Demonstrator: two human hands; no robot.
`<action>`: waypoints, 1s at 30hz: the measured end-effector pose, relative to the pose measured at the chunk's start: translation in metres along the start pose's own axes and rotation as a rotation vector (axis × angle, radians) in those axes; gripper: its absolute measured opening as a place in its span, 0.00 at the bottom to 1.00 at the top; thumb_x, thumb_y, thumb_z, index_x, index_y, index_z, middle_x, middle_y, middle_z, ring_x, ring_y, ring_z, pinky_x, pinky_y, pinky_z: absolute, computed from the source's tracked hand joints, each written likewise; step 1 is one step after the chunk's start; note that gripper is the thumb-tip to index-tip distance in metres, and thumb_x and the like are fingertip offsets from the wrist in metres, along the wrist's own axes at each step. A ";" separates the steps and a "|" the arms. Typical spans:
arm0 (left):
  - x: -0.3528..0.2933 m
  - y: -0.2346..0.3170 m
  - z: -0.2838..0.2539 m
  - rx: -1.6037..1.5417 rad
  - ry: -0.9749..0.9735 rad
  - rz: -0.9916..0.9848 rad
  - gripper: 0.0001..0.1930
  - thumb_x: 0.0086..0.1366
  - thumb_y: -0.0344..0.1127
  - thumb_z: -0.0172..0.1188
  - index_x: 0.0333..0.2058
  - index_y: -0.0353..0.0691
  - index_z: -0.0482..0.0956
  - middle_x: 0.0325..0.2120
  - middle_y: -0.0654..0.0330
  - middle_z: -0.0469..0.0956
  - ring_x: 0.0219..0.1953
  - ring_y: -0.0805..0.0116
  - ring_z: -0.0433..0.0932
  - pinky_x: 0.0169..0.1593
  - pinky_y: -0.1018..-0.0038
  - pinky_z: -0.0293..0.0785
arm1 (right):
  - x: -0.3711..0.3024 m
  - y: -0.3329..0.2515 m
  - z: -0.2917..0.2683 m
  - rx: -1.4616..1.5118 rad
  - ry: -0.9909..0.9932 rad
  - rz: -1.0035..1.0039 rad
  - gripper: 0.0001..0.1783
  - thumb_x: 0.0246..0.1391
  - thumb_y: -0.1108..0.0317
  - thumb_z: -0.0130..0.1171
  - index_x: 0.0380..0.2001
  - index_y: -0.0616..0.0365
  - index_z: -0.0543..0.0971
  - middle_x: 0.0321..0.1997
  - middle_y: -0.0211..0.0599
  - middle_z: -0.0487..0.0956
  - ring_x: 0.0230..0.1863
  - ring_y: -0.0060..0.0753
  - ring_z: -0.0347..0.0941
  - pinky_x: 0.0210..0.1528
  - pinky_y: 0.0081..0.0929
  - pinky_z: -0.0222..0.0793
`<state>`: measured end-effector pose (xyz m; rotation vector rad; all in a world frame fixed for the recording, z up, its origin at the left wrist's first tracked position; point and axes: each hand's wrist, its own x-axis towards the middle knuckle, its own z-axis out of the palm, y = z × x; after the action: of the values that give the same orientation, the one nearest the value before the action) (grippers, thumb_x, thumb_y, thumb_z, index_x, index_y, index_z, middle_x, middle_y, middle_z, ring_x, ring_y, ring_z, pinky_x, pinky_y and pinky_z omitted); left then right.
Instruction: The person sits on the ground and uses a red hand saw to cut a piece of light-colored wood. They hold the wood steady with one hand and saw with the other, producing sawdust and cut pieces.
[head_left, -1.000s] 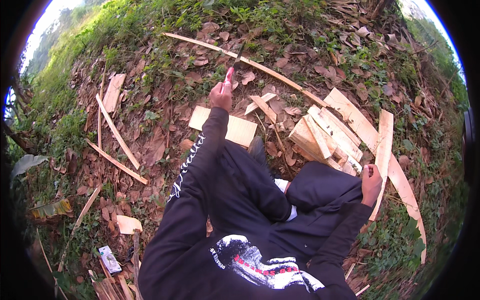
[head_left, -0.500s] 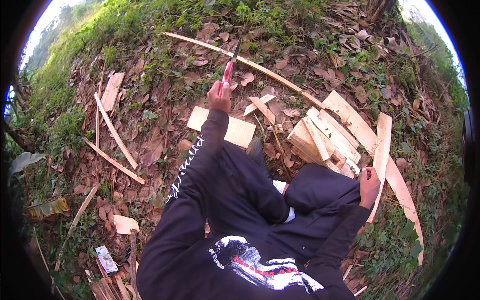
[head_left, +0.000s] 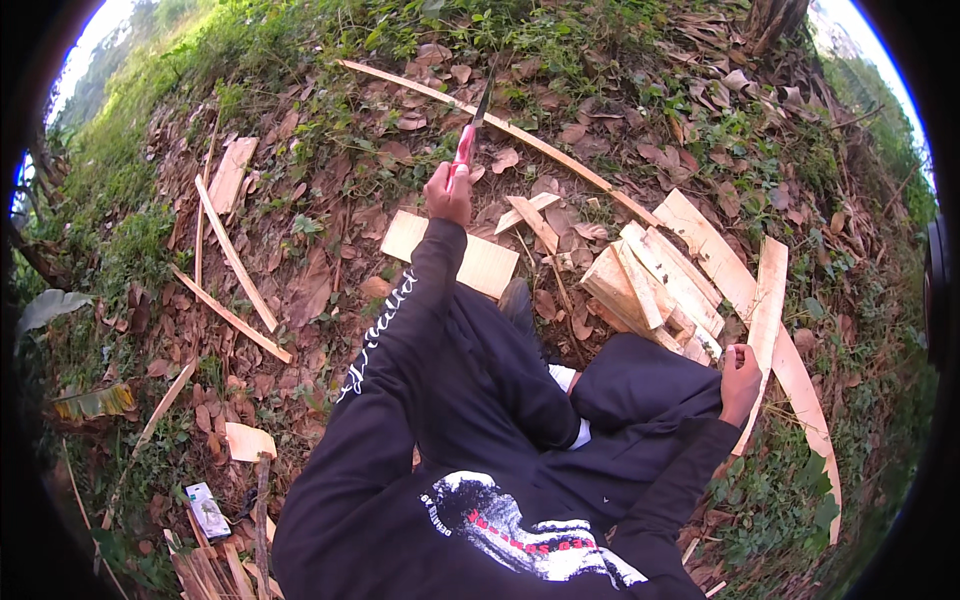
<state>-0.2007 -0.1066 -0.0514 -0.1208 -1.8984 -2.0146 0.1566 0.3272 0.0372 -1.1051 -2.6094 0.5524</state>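
My left hand [head_left: 449, 195] is stretched forward, closed round the handle of a red-handled bladed tool [head_left: 464, 150]. Its narrow dark blade points away from me, over a long thin wooden strip [head_left: 540, 148] on the ground; whether it touches the strip cannot be told. Below that forearm lies a flat pale board [head_left: 490, 266], partly covered by the sleeve. My right hand [head_left: 740, 384] is curled into a fist by my right knee, in front of a plank [head_left: 768, 290]. Whether anything is inside its fingers is hidden.
A stack of cut wood pieces [head_left: 650, 285] rests just beyond my right knee, with a wide board [head_left: 705, 245] behind it. Thin strips [head_left: 235, 255] lie at the left. A small white-and-dark package [head_left: 207, 511] sits near sticks at lower left. Dry leaves and weeds cover the sloping ground.
The whole view has shifted slightly. My left hand still grips the red-handled tool, held out forward, and my right fist stays beside the plank.
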 end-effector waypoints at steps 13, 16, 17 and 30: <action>-0.036 0.091 -0.012 -0.200 0.216 0.071 0.10 0.69 0.38 0.54 0.28 0.41 0.70 0.17 0.73 0.64 0.16 0.85 0.59 0.20 0.83 0.52 | 0.013 -0.018 0.024 0.299 0.063 -0.021 0.11 0.61 0.64 0.59 0.39 0.62 0.81 0.33 0.41 0.82 0.36 0.35 0.78 0.43 0.33 0.72; -0.072 0.127 -0.007 -0.272 0.209 0.128 0.11 0.69 0.34 0.52 0.27 0.41 0.65 0.15 0.72 0.60 0.16 0.84 0.57 0.20 0.83 0.53 | 0.022 -0.067 0.054 0.302 0.003 -0.080 0.13 0.62 0.62 0.58 0.38 0.62 0.81 0.36 0.45 0.83 0.42 0.41 0.81 0.48 0.35 0.73; -0.087 0.134 -0.002 -0.263 0.208 0.151 0.11 0.69 0.34 0.52 0.27 0.41 0.65 0.15 0.71 0.60 0.16 0.83 0.57 0.20 0.82 0.53 | 0.033 -0.070 0.077 0.355 -0.037 -0.108 0.13 0.62 0.62 0.57 0.38 0.62 0.80 0.36 0.47 0.83 0.42 0.44 0.81 0.48 0.36 0.73; -0.242 0.076 0.087 -0.039 -0.361 -0.251 0.12 0.71 0.38 0.52 0.30 0.36 0.69 0.19 0.67 0.69 0.19 0.82 0.64 0.24 0.82 0.61 | 0.061 -0.121 0.195 -0.153 -0.285 0.172 0.36 0.67 0.43 0.33 0.42 0.59 0.85 0.46 0.51 0.83 0.50 0.51 0.79 0.61 0.56 0.55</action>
<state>0.0321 0.0261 -0.0470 -0.2872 -2.1844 -2.3244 -0.0337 0.2463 -0.0797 -1.4025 -2.8560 0.5928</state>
